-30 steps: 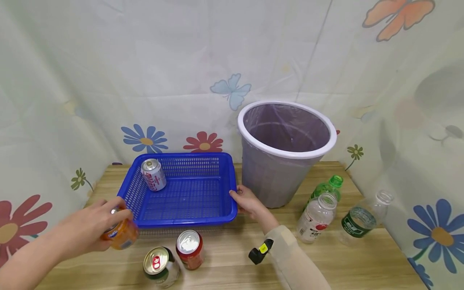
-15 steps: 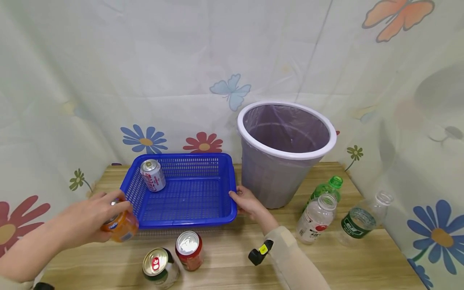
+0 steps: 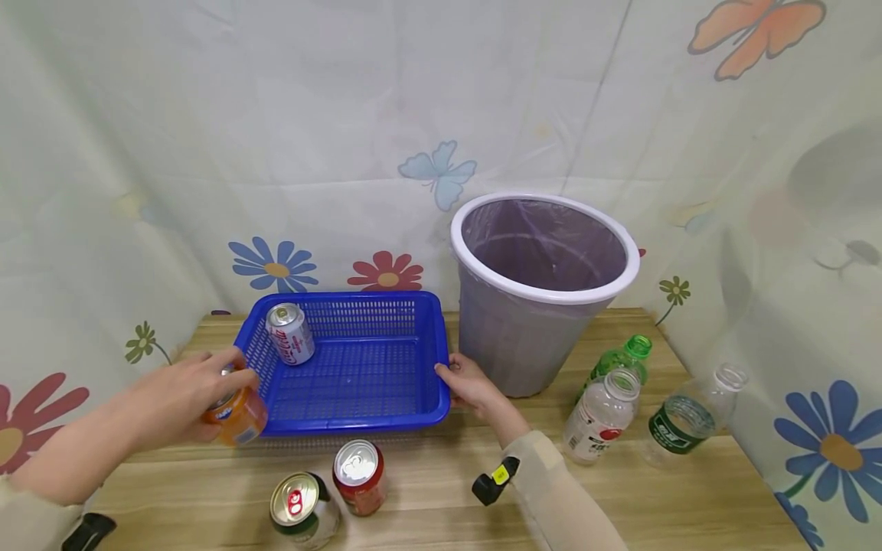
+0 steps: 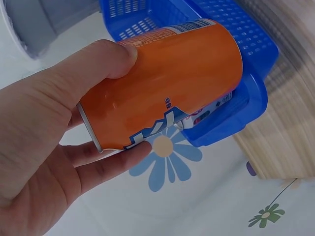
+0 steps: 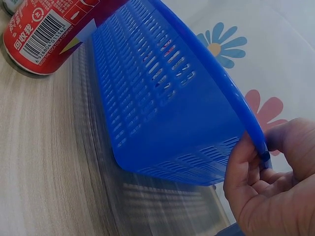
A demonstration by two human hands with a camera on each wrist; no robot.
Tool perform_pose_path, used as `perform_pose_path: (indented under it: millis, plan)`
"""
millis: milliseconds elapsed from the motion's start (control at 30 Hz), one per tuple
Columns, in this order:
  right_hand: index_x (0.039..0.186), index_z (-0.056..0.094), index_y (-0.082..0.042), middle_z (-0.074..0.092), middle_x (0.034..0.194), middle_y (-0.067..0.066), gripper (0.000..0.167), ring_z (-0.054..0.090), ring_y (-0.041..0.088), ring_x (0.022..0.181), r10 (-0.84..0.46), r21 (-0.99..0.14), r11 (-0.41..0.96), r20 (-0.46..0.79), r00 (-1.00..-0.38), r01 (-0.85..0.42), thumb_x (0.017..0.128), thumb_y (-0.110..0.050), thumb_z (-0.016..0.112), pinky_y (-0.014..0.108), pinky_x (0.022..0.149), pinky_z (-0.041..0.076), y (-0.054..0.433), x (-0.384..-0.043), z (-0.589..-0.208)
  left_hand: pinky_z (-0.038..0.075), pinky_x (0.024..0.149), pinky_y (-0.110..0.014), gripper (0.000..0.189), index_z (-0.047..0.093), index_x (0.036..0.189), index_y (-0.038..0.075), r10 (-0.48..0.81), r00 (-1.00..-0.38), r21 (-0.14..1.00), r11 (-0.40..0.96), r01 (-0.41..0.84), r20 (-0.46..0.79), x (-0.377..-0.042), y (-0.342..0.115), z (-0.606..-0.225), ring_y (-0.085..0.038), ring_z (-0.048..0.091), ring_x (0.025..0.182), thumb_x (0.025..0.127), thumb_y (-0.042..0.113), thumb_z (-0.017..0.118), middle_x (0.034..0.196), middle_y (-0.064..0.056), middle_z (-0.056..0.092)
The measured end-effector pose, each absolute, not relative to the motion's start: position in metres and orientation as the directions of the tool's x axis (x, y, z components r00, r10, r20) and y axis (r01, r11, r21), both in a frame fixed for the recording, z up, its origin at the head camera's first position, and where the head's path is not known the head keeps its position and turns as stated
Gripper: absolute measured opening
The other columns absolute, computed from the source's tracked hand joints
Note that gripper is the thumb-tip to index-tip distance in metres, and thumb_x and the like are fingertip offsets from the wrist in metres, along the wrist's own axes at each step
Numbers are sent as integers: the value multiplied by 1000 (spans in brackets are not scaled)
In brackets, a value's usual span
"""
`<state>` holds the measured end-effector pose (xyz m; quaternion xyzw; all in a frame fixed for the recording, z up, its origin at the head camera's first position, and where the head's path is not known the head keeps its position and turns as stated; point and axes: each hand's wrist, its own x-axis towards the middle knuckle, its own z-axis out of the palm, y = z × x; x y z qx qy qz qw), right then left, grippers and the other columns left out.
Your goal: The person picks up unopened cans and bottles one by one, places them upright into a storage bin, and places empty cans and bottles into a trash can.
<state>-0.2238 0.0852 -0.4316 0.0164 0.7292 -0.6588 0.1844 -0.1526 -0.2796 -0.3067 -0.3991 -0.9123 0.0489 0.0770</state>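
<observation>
Curled round the top end of an orange metal drink can point(image 3: 243, 419), our left hand point(image 3: 182, 394) holds it tilted at the lower left of the head view, just beside the near left corner of a blue perforated plastic basket point(image 3: 358, 422); we cannot tell whether the two touch. Near the centre, our right hand point(image 3: 474, 383) pinches the basket's right rim between thumb and fingers. Inside, at the basket's left, we see a white metal can point(image 3: 292, 341) with red lettering. Lower down, left of centre, a red metal can point(image 3: 362, 486) and a gold-topped, dark green and white can point(image 3: 313, 520) stand on a wood-grain table point(image 3: 427, 490). Right of centre rises a round grey bin point(image 3: 517, 337) with a white rim; to its right we have a green plastic bottle point(image 3: 613, 361) and two clear plastic bottles point(image 3: 598, 421).
</observation>
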Motion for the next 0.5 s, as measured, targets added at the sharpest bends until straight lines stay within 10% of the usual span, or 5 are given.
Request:
perform_pose_path:
  millis: [500]
  plan:
    - [109, 46, 0, 60, 105, 25, 22, 61, 16, 67, -200, -956, 120, -286, -937, 267, 93, -15, 48, 26, 52, 50, 86, -235, -452, 40, 47, -20, 47, 56, 92, 23, 724, -682, -126, 690, 713, 106, -172, -275, -308, -18, 51, 74, 56, 21, 85, 93, 1, 50]
